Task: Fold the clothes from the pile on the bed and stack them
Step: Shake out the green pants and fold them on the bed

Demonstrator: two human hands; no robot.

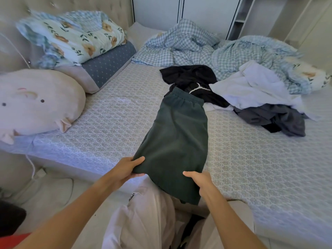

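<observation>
A pair of dark green shorts [177, 139] lies lengthwise on the bed [115, 123], folded in half, elastic waistband at the far end. The leg end hangs over the bed's near edge. My left hand [128, 168] pinches the near left corner of the shorts. My right hand [199, 180] grips the near right edge. Beyond the waistband lies the pile: a black garment with a white drawstring [190, 78], a white garment [255, 88] and a dark grey garment [276, 117].
A pig-face plush cushion [34, 103] sits at the left. A floral quilt on a blue pillow [75, 38] lies at the headboard. A crumpled checked duvet [206, 44] fills the far side. A white wardrobe [206, 11] stands behind.
</observation>
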